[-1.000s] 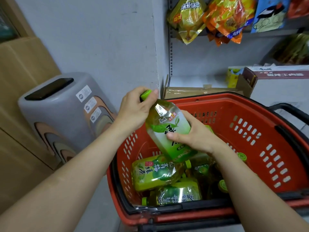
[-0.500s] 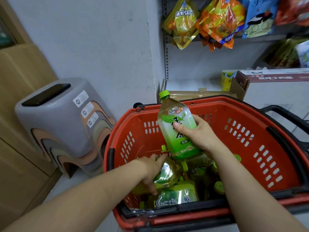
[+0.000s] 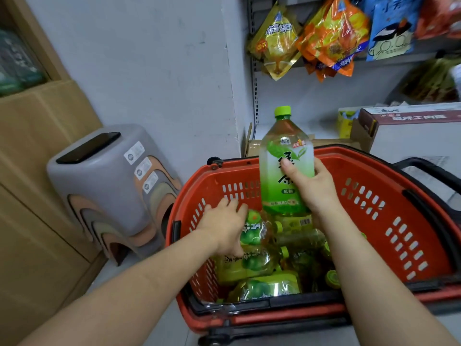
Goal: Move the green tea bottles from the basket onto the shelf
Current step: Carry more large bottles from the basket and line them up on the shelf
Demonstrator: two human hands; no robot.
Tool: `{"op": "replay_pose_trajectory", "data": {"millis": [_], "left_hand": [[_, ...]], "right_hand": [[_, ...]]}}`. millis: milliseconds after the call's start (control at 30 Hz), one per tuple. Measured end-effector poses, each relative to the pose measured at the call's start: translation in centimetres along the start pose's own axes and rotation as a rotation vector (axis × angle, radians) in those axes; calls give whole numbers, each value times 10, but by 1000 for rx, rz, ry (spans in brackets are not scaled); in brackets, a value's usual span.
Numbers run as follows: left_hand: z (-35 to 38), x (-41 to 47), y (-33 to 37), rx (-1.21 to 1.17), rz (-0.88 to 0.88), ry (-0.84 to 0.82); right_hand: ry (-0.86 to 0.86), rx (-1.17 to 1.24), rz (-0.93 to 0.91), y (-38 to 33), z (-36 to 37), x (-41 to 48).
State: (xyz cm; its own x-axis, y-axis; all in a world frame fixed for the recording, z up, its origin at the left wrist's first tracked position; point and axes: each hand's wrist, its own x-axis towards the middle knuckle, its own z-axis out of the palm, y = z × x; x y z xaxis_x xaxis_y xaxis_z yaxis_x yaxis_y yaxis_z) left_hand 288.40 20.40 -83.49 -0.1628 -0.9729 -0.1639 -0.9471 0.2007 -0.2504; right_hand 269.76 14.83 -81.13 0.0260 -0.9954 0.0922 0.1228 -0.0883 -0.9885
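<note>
Right now I see the white wall (image 3: 154, 71) filling the far left of the view, with cardboard boxes (image 3: 37, 171) stacked along the left edge. Far right, the shelf (image 3: 411, 136) carries a long carton (image 3: 409, 116), and snack bags (image 3: 331, 36) hang above it. Near the middle, the red basket (image 3: 374, 196) sits with its black handle (image 3: 434, 176) folded toward the right. Left of the basket stands a grey stool (image 3: 107, 181) with a dark phone (image 3: 88, 147) lying flat on top.

My right hand (image 3: 314, 188) is wrapped around the lower half of one green tea bottle (image 3: 285, 166), thumb across the label, holding it upright above the far side of the basket, green cap up, not on the shelf. My left hand (image 3: 224, 226) reaches into the basket's left side with fingers spread, resting on a lying bottle (image 3: 254, 231); I cannot tell whether it has a grip. More bottles (image 3: 264, 288) lie on their sides in the bottom of the basket, some under clear plastic wrap. Among them, near my right forearm, one green cap (image 3: 333, 278) faces up.
</note>
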Motion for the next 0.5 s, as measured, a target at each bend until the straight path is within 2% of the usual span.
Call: {"op": "replay_pose_trajectory", "data": {"millis": [133, 233, 367, 500], "left_hand": [[-21, -18, -20, -69, -64, 172], [-40, -39, -35, -223, -184, 335], [-66, -65, -47, -504, -339, 549], [-78, -95, -66, -1024, -520, 741]], "right_hand": [[113, 193, 46, -3, -4, 2], [129, 320, 114, -8, -6, 1], [20, 440, 132, -18, 2, -6], [-139, 356, 92, -31, 26, -20]]}}
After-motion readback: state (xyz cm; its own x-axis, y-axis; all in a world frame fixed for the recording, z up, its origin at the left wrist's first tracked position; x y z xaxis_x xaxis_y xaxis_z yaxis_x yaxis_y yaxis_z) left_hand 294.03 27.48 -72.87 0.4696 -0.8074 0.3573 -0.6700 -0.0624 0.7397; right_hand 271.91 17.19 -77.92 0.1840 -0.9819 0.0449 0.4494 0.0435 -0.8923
